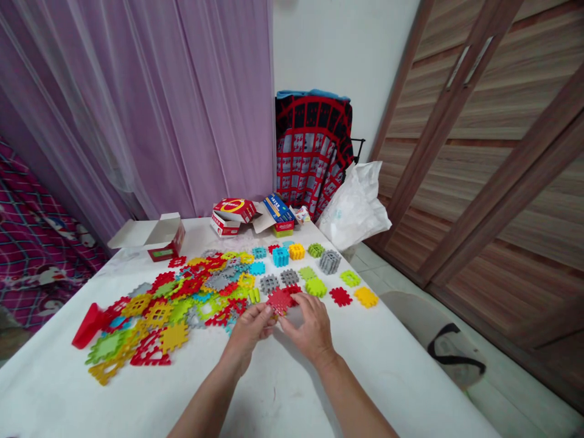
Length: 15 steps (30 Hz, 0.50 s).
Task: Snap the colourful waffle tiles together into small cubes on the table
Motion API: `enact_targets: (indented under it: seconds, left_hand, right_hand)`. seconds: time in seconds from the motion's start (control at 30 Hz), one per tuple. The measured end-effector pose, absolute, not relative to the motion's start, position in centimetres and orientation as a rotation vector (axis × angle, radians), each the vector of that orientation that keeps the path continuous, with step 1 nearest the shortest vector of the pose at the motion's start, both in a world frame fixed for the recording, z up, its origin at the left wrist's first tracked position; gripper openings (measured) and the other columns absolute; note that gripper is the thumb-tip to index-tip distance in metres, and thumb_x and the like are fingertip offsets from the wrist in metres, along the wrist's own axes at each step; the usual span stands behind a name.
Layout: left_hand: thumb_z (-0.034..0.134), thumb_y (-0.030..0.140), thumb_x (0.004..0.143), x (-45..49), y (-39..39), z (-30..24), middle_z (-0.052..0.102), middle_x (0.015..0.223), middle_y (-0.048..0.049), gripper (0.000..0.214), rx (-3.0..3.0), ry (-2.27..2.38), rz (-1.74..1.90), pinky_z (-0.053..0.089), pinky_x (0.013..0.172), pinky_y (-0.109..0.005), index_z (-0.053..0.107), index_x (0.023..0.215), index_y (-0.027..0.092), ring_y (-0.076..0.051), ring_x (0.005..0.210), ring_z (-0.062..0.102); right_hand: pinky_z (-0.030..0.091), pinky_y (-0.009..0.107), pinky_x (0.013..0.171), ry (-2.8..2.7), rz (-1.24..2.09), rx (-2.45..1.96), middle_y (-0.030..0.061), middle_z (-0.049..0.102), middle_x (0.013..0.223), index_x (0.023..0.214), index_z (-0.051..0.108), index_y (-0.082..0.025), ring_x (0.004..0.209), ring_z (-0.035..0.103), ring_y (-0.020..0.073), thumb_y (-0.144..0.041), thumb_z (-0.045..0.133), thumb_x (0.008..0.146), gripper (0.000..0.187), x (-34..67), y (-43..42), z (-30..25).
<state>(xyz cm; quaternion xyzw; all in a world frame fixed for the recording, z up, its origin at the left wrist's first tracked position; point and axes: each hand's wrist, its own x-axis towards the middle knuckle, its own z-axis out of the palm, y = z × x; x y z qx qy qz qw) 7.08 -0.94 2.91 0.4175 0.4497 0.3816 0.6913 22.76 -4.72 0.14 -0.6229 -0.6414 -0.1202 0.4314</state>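
Both my hands hold a red toothed plastic building tile above the front middle of the table. My left hand pinches its left edge between thumb and fingers. On the opposite side my right hand grips it with curled fingers. Something yellowish shows under the tile, too small to make out. Behind the hands lie grey tiles and a thick green stack of tiles. A large mixed heap of red, green, yellow and grey tiles spreads to the left.
An opened carton stands at the back left; red and blue boxes lie at the back. Small stacks, such as a blue stack and grey stack, stand rear right. A white bag stands beyond the table's right edge.
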Motion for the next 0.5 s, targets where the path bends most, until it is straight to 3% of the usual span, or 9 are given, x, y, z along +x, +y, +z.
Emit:
enact_targets:
  seconds: [0.13,0.3,0.5]
  left_hand:
    - [0.076,0.057,0.057,5.7,-0.6,2.7,0.072,0.099,-0.0096,0.057,1.027,1.077,0.849,0.049,0.062,-0.026,0.067,0.098,0.019,-0.017,0.079,0.065]
    - [0.074,0.058,0.057,2.7,-0.4,1.9,0.072,0.085,-0.0072,0.053,1.14,1.181,0.902,0.049,0.059,-0.027,0.069,0.09,0.018,-0.018,0.072,0.065]
    - [0.073,0.059,0.054,1.1,-0.8,1.3,0.072,0.079,-0.0058,0.053,1.128,1.234,0.977,0.051,0.057,-0.027,0.068,0.086,0.018,-0.018,0.07,0.064]
  right_hand:
    - [0.041,0.039,0.085,-1.359,-0.48,-1.768,0.0124,0.065,0.102,0.102,0.06,-0.016,0.096,0.055,0.0257,-0.041,0.061,0.078,0.035,27.3,-5.5,0.0]
    - [0.037,0.04,0.079,-1.064,-0.59,-2.215,0.0159,0.061,0.111,0.095,0.066,-0.017,0.099,0.051,0.0303,-0.047,0.062,0.077,0.036,32.4,-7.1,-0.9]
    - [0.036,0.042,0.08,-1.031,-0.593,-2.333,0.0154,0.058,0.118,0.095,0.069,-0.017,0.104,0.05,0.032,-0.048,0.063,0.075,0.037,32.6,-7.4,-1.8]
